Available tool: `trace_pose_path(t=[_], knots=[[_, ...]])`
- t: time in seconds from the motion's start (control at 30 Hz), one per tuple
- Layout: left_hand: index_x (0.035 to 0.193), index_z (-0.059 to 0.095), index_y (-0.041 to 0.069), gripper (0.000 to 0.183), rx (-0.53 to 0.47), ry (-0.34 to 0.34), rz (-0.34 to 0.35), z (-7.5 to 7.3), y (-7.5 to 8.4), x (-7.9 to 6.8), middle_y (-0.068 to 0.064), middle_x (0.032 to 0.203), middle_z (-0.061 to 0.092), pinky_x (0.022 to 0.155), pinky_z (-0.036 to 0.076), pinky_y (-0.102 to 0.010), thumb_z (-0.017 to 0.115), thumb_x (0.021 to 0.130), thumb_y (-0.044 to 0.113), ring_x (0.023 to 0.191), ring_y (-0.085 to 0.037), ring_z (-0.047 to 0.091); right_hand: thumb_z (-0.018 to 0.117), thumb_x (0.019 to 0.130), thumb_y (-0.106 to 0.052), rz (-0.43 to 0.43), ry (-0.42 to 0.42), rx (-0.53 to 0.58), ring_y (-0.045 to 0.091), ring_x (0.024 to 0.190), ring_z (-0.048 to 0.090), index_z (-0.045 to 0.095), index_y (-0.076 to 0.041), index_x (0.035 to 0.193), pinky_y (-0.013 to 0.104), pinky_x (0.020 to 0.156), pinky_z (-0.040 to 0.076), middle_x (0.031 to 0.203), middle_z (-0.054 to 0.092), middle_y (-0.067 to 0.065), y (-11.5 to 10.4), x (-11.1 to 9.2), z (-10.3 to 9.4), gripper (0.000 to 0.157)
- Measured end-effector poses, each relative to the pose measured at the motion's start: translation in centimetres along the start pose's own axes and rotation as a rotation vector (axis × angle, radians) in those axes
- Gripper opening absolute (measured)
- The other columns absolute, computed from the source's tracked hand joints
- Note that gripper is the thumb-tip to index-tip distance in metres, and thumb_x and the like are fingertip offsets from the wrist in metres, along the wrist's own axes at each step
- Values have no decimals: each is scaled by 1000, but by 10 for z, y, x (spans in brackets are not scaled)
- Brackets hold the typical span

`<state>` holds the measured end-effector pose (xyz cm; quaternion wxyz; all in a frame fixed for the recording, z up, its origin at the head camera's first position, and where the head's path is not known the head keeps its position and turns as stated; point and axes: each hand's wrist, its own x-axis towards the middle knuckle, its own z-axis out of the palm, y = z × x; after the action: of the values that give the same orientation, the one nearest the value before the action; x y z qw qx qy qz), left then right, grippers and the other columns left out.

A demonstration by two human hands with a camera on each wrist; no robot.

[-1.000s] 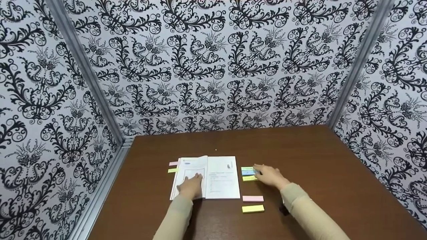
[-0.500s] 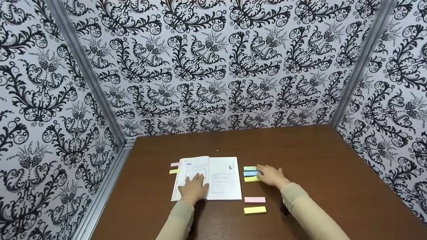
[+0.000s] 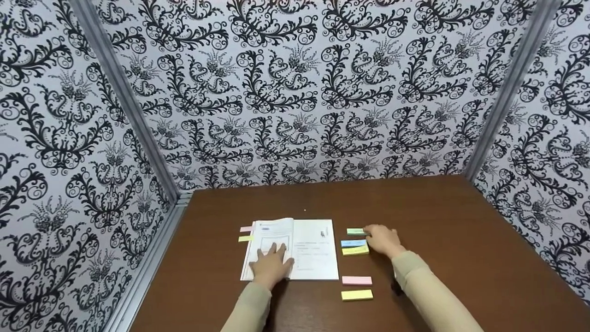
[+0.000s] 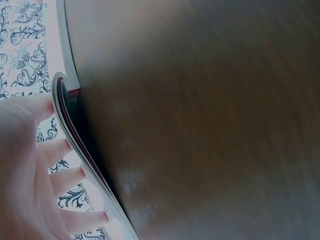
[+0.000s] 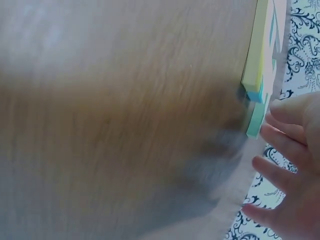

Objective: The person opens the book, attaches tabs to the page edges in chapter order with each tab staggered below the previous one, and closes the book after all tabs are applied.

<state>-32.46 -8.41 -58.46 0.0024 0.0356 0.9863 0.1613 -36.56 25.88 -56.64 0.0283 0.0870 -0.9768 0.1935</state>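
An open book [image 3: 316, 249] with printed pages lies on the table. My left hand [image 3: 271, 264] rests on its left page with fingers spread; in the left wrist view the fingers [image 4: 62, 180] lie against the pages. To the right of the book, my right hand [image 3: 383, 239] holds the right end of a green sticky note pad [image 3: 355, 231] between thumb and index finger, the other fingers extended. Just nearer than it lie a blue sticky note pad [image 3: 353, 243] and a yellow-green sticky note pad [image 3: 355, 251]. The right wrist view shows the green pad [image 5: 257, 120] at my fingertips.
A pink sticky note pad [image 3: 356, 280] and a yellow one [image 3: 356, 295] lie nearer on the brown table [image 3: 428, 212]. Pink [image 3: 246, 228] and yellow tabs [image 3: 245, 238] stick out of the book's left edge. Patterned walls [image 3: 295, 92] enclose the table.
My right hand has moved slightly away with the green pad, leaving a gap between it and the blue pad. My left hand has spread its fingers flatter on the left page.
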Motion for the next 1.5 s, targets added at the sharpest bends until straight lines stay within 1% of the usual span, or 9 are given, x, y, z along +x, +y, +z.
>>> trace_pose_path(t=[0.2,0.4,0.63,0.83,1.07,1.23,1.33,1.43,1.5], knots=[[145,47,21,61,21,-7,5,2,1,-2,-8,151,40,94,24,-79,49,94,55,134,-55,27,60,86,-2,0,88,-28,40,107,60,71,-2,113,66,87,41,111,67,17,10,9,6,29],[146,46,22,61,50,-14,7,-1,2,-2,-7,151,40,95,25,-77,47,94,56,134,-54,28,67,80,-5,-19,143,-58,41,99,61,73,-1,106,63,81,45,103,67,17,16,15,12,27],[147,45,22,62,52,-37,0,-6,3,-1,-9,152,38,94,24,-78,46,94,56,135,-55,25,70,83,-9,-30,161,-35,36,89,62,75,-2,98,57,75,50,94,65,12,17,16,10,16],[146,45,23,62,65,-21,-3,-5,2,1,-8,151,39,94,28,-77,47,94,56,134,-55,27,69,85,-8,-7,151,17,34,88,62,74,-1,98,56,76,50,93,64,12,17,13,6,16],[143,50,17,61,59,3,4,-3,3,0,-12,149,42,92,36,-71,53,93,52,131,-53,33,70,86,-10,9,139,37,34,88,62,73,-1,102,52,73,52,97,64,13,18,7,-5,18],[141,52,15,60,101,27,29,1,3,1,-13,145,47,94,38,-66,57,91,48,131,-47,39,71,86,-10,-4,135,35,33,87,62,73,-2,103,51,73,52,97,63,13,12,0,-15,19],[141,52,15,60,102,54,54,-1,7,4,-13,143,49,96,37,-65,61,90,45,130,-44,42,71,85,-11,-21,136,24,32,87,62,73,-2,103,51,73,52,97,64,13,5,-2,-23,20],[139,54,15,59,91,113,96,-7,15,7,-13,139,53,97,38,-64,65,88,43,128,-41,45,73,84,-13,-50,153,10,30,85,62,74,-3,102,50,73,52,94,65,10,-4,-4,-31,20],[135,58,14,57,82,176,141,-12,22,9,-12,134,57,94,41,-62,68,87,42,124,-39,49,73,82,-14,-81,167,0,28,83,61,75,-5,100,49,72,51,91,64,7,-11,-6,-34,20]])
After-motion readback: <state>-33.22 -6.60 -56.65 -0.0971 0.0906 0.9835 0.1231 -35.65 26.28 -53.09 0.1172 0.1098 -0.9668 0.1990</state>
